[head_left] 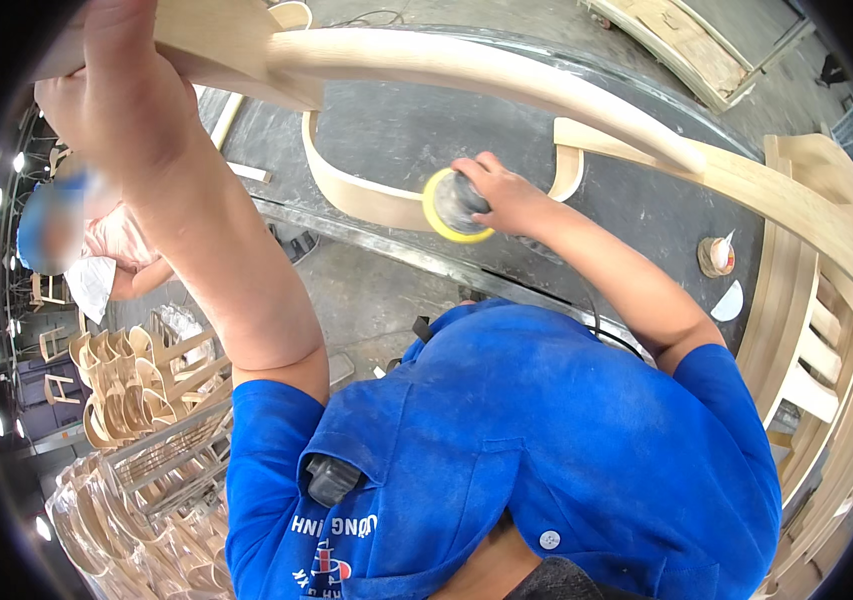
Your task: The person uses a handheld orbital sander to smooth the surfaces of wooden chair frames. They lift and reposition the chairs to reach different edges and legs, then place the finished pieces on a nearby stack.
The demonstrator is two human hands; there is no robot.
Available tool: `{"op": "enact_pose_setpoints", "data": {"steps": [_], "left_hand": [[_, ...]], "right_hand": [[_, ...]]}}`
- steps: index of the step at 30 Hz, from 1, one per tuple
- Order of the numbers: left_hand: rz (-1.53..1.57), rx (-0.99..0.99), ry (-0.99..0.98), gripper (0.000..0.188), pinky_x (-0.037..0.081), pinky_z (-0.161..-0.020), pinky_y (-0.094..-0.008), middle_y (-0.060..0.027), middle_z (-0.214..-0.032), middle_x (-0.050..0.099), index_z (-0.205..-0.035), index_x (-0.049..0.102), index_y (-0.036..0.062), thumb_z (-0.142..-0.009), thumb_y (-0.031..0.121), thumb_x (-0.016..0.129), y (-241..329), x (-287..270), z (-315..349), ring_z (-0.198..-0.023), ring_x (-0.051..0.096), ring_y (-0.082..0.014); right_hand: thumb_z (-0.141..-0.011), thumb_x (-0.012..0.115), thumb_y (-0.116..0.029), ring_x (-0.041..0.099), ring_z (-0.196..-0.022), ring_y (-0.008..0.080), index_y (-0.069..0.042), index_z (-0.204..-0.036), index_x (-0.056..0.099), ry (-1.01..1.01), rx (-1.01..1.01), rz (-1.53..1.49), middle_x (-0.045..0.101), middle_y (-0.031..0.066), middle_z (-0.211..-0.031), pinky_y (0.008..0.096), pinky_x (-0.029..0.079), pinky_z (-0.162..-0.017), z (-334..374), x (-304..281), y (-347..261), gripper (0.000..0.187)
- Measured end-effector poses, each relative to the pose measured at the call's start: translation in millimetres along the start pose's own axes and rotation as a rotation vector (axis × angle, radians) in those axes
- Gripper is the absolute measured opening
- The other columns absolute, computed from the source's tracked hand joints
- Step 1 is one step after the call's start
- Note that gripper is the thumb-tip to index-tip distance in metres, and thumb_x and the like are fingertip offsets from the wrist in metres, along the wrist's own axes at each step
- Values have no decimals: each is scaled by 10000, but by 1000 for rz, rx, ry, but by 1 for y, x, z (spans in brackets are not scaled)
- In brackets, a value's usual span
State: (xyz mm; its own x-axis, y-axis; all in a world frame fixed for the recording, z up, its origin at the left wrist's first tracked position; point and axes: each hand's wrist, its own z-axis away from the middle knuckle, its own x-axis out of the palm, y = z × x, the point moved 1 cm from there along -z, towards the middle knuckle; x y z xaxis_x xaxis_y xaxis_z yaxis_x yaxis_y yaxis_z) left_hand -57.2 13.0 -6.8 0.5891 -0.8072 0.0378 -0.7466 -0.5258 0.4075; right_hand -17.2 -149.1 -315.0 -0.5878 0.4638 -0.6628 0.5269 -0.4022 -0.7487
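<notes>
At the upper left my left hand (131, 105) is closed around the end of a pale wooden chair frame (506, 80), its fingers partly hidden behind the wrist and the wood. The frame's long curved rail arches across the top of the view to the right. Below the rail, a thin bent wooden band (356, 195) of the frame curves over the dark tabletop. My right hand (508, 195) grips a round palm sander (458, 207) with a grey body and yellow pad edge. The sander overlaps the band in view; whether they touch I cannot tell.
The dark worktable (386, 130) bears a small round pot (716, 257) and a white half-disc (727, 300). Wooden frames (796, 330) stand close at my right. Curved chair parts (136, 380) are stacked at the left, near another person (111, 235). A wooden cart (691, 45) is beyond.
</notes>
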Motion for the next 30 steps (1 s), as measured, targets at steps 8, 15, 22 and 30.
{"op": "enact_pose_setpoints", "data": {"steps": [8, 15, 22, 30], "left_hand": [[-66, -112, 217, 284, 470, -643, -280, -131, -869, 672, -933, 661, -23, -716, 158, 683, -1, -5, 2, -822, 646, -191], [110, -93, -132, 464, 464, -730, -289, -140, -826, 635, -1011, 604, -56, -758, 328, 669, 33, 10, 15, -768, 609, -200], [11, -62, -110, 483, 469, -720, -293, -143, -829, 630, -1022, 594, -62, -737, 318, 677, 35, 9, 11, -772, 611, -205], [74, -66, -92, 511, 475, -725, -294, -152, -854, 629, -1075, 563, -69, -738, 294, 689, 37, 9, 15, -785, 609, -213]], "right_hand": [[-733, 731, -34, 586, -1058, 415, -161, -1362, 339, -68, 28, 93, 419, 225, -1251, 457, 506, -899, 0, -4, -2, 751], [-747, 711, -34, 566, -1073, 400, -140, -1380, 357, -104, -103, 89, 414, 200, -1226, 444, 489, -900, -63, 9, -62, 732], [-741, 708, -27, 576, -1035, 403, -123, -1379, 351, -131, -120, 88, 420, 200, -1210, 454, 488, -888, -63, 3, -69, 737], [-750, 697, -22, 576, -1037, 402, -109, -1372, 347, -124, -149, 100, 418, 211, -1210, 453, 485, -887, -83, 3, -85, 719]]}}
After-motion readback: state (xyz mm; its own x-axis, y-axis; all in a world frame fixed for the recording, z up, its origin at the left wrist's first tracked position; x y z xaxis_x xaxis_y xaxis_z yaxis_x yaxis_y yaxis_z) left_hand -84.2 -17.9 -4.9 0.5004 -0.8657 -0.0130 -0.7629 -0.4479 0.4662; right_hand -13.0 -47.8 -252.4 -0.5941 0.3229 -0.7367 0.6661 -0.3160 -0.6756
